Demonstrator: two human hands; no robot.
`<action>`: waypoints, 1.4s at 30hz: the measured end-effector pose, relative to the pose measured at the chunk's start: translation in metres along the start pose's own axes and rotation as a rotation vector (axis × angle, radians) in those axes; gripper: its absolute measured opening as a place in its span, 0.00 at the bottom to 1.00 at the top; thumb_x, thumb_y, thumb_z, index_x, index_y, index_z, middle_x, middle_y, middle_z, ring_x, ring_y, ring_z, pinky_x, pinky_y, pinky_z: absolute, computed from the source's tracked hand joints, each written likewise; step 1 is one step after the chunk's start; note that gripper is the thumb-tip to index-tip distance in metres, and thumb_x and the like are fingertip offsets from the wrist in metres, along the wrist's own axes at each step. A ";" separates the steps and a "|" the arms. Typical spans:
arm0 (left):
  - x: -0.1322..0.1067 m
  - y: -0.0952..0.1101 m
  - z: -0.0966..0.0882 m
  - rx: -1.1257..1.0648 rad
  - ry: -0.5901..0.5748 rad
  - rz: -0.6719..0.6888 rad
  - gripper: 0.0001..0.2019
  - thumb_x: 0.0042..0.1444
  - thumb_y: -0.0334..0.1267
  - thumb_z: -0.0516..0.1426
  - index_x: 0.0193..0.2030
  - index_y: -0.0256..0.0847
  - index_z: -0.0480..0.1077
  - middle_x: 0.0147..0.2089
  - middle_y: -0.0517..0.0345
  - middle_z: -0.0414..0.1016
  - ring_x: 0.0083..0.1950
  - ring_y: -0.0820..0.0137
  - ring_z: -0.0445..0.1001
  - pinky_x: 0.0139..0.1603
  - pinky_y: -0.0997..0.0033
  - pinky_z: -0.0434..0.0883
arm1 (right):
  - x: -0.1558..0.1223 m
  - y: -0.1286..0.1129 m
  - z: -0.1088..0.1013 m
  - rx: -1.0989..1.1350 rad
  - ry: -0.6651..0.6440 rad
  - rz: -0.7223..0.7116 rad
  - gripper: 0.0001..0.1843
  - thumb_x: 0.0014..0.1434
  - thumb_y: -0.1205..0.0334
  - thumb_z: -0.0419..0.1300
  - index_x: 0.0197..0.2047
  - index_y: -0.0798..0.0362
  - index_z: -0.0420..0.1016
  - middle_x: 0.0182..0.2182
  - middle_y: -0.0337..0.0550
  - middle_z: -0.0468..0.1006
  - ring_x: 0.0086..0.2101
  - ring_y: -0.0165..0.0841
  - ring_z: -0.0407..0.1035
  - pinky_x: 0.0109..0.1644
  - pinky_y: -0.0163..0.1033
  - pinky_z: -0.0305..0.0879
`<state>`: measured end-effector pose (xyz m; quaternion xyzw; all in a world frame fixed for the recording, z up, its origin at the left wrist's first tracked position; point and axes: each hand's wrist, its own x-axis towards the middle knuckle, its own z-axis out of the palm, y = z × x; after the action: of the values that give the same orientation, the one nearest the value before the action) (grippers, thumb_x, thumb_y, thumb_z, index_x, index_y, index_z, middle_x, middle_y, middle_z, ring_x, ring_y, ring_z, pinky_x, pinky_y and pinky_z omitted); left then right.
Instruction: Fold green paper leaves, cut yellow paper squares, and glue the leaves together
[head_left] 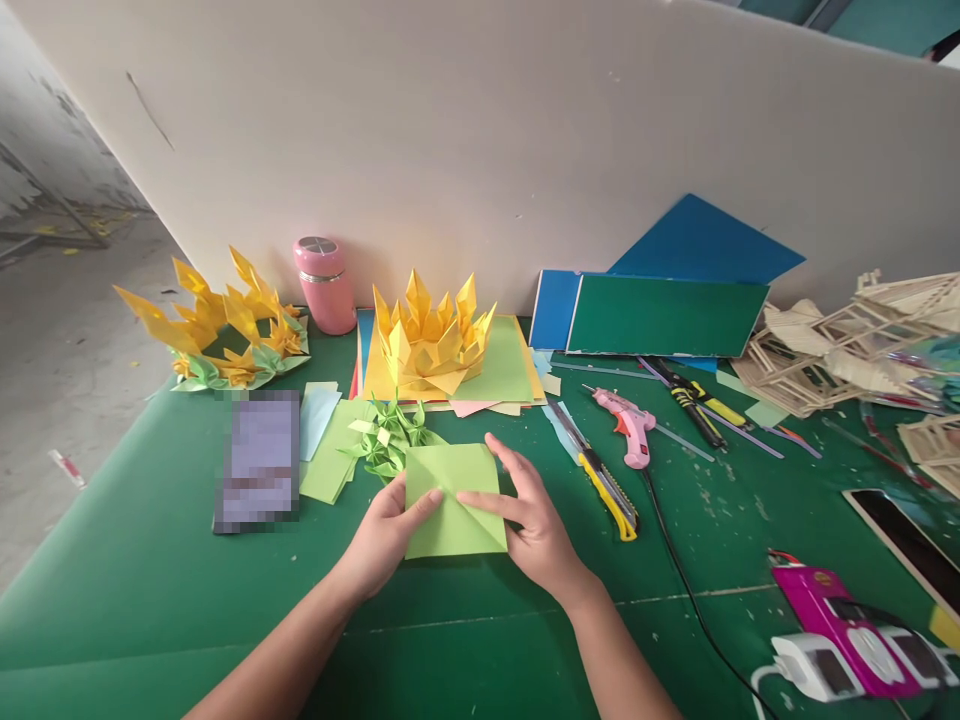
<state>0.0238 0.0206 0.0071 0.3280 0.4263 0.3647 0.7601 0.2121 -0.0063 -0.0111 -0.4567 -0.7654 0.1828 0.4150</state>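
Note:
A light green square of paper (455, 525) with a diagonal crease is held up between my two hands. My left hand (386, 530) grips its left edge, thumb on the front and fingers hidden behind. My right hand (536, 525) has its thumb side on the front face, one finger reaching up by the top right corner, and supports the right edge. Just behind the sheet lies a cluster of folded green paper pieces (390, 435). Beyond it, a yellow folded-paper crown (435, 350) rests on a stack of coloured paper (514, 365).
At left are a second crown (225, 330), a pink thermos (328, 290) and a blurred-out device (259, 460). A yellow utility knife (609, 492), pink glue gun (630, 425) with black cord, pliers (690, 405), wooden stick model (817, 350) and magenta power strip (855, 630) lie to the right.

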 end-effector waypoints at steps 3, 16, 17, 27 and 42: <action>-0.002 -0.002 0.003 0.019 -0.028 -0.027 0.30 0.43 0.48 0.67 0.52 0.39 0.66 0.49 0.48 0.79 0.46 0.57 0.79 0.43 0.60 0.76 | -0.008 0.004 -0.004 0.147 0.019 0.085 0.19 0.62 0.70 0.55 0.46 0.36 0.78 0.66 0.35 0.54 0.62 0.40 0.56 0.60 0.50 0.63; -0.001 -0.004 0.005 0.254 0.015 -0.021 0.26 0.38 0.50 0.68 0.42 0.37 0.70 0.42 0.49 0.81 0.42 0.57 0.79 0.40 0.62 0.77 | -0.006 -0.001 -0.003 0.363 -0.062 0.099 0.18 0.59 0.70 0.59 0.47 0.39 0.78 0.45 0.43 0.80 0.45 0.35 0.74 0.46 0.38 0.72; -0.001 -0.004 0.005 0.260 0.019 -0.020 0.26 0.38 0.51 0.68 0.41 0.37 0.70 0.41 0.49 0.81 0.41 0.58 0.79 0.39 0.62 0.77 | -0.006 -0.001 -0.002 0.348 -0.058 0.083 0.17 0.59 0.69 0.60 0.47 0.39 0.79 0.44 0.43 0.80 0.44 0.35 0.74 0.45 0.38 0.72; 0.001 -0.009 0.003 0.340 -0.107 0.064 0.21 0.42 0.46 0.66 0.42 0.40 0.72 0.33 0.58 0.78 0.32 0.67 0.77 0.35 0.67 0.74 | -0.003 -0.003 -0.003 0.337 0.006 0.130 0.05 0.58 0.59 0.63 0.34 0.45 0.82 0.31 0.41 0.82 0.35 0.35 0.74 0.40 0.39 0.69; 0.001 -0.002 0.003 0.708 0.096 0.345 0.09 0.42 0.43 0.63 0.27 0.40 0.75 0.24 0.59 0.75 0.25 0.71 0.72 0.26 0.75 0.69 | -0.007 -0.002 0.000 0.292 0.029 0.415 0.07 0.55 0.59 0.61 0.28 0.52 0.72 0.25 0.40 0.74 0.29 0.32 0.67 0.34 0.37 0.65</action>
<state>0.0274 0.0199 0.0058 0.6189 0.4995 0.3324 0.5069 0.2125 -0.0135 -0.0127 -0.5419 -0.6145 0.3662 0.4412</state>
